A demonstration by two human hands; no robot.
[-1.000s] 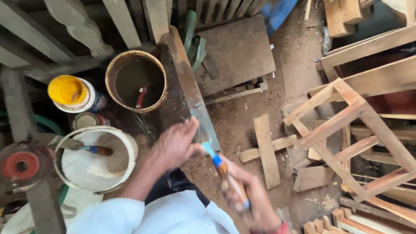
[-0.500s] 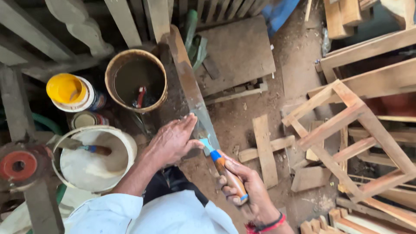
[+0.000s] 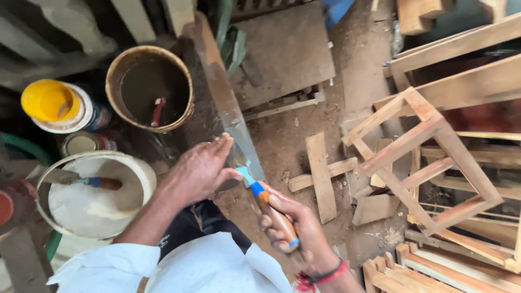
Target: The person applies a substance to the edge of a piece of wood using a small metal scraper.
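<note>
- Head view: a scraper tool with a wooden handle, a blue collar and a flat metal blade is held against a long wooden plank; its long axis runs from lower right to upper left, with the blade end pointed up-left onto the plank.
- The handle is clenched in the grip of the right hand, fingers wrapped around the wood.
- The left hand is laid flat on the plank just beside the blade, fingers spread and pressed down, nothing enclosed in its grip.
- The plank is set slanting, its long axis from the lower middle up towards the top left, and its near part is coated in grey paste.
- A brown bucket is seen just left of the plank, holding dark liquid and a red-handled tool.
- A white bucket is placed further left and nearer, with pale paste inside and a putty knife laid across it.
- A yellow-lidded can stands beyond the white bucket.
- Loose wood offcuts lie on the dirt floor to the right, with an open wooden frame beyond them.
</note>
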